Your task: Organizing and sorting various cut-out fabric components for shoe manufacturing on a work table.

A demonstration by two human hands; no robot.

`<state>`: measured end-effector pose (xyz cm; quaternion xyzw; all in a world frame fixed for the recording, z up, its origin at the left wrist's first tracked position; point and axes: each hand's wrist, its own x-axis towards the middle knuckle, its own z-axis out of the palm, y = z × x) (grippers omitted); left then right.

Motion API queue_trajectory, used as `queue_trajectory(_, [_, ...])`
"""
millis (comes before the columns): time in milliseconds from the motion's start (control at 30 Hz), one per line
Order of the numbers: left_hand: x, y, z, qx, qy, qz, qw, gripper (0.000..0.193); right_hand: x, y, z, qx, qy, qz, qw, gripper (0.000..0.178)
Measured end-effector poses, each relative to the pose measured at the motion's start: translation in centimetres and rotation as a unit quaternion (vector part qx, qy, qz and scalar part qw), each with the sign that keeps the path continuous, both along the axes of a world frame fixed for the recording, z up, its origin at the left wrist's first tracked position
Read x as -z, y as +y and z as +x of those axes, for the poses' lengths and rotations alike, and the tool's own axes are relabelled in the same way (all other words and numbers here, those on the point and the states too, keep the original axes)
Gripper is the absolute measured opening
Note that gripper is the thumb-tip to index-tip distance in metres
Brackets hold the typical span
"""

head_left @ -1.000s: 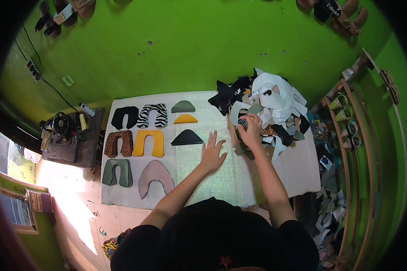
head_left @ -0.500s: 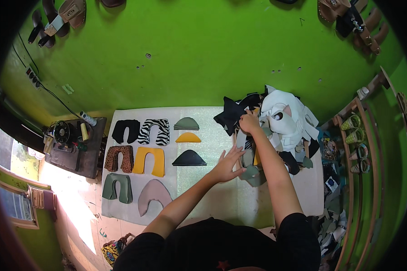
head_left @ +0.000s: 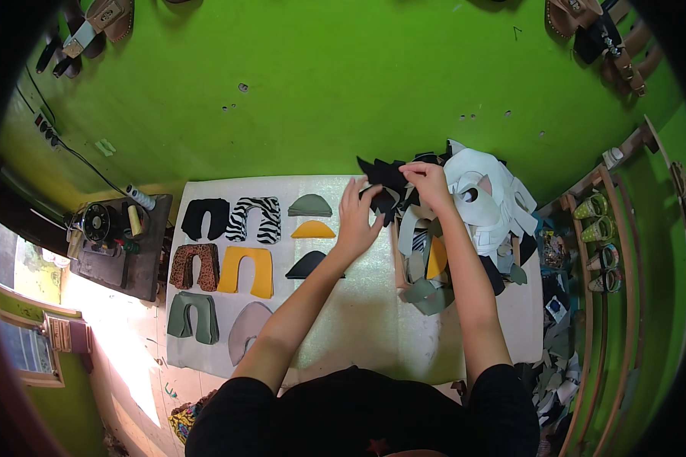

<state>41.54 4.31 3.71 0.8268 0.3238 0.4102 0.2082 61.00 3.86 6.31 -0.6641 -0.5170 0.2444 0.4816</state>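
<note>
My right hand pinches the edge of a jagged black material scrap at the back of the table. Just left of that scrap is my left hand, fingers apart; its fingertips overlap the black material, and I cannot tell whether they touch it. Under my right wrist lie grey-green and striped offcuts and a yellow scrap. A large heap of white cut pieces rises to the right. My left forearm partly covers a black half-round piece and a pinkish-grey curved piece.
U-shaped pieces stand in stacks at the table's left: black, zebra, leopard, yellow and green. Green and yellow half-rounds lie beside them. A sandal rack stands right; a dark side table left.
Both hands have moved back and up, away from the grey-green offcuts. The black scrap is now lifted by my right hand, and my left hand has come up beside it.
</note>
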Motion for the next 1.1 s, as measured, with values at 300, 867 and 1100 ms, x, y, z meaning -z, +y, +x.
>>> queue_trajectory(300, [-1.5,2.3,-0.5,0.022,-0.023,-0.080,0.996,0.048,-3.9,-0.6,-4.1,-0.098,0.076,-0.071,0.990,0.017])
queue_trajectory(867, [3.0,2.1,-6.5,0.035,-0.139,-0.408,0.902,0.030,10.6,5.6,-3.2,0.031,-0.382,-0.297,0.875,0.042])
queue_trajectory(1100, [1.9,1.3,-7.3,0.058,-0.203,-0.467,0.859,0.029,12.5,6.9,-3.8,0.098,-0.418,-0.330,0.841,0.031])
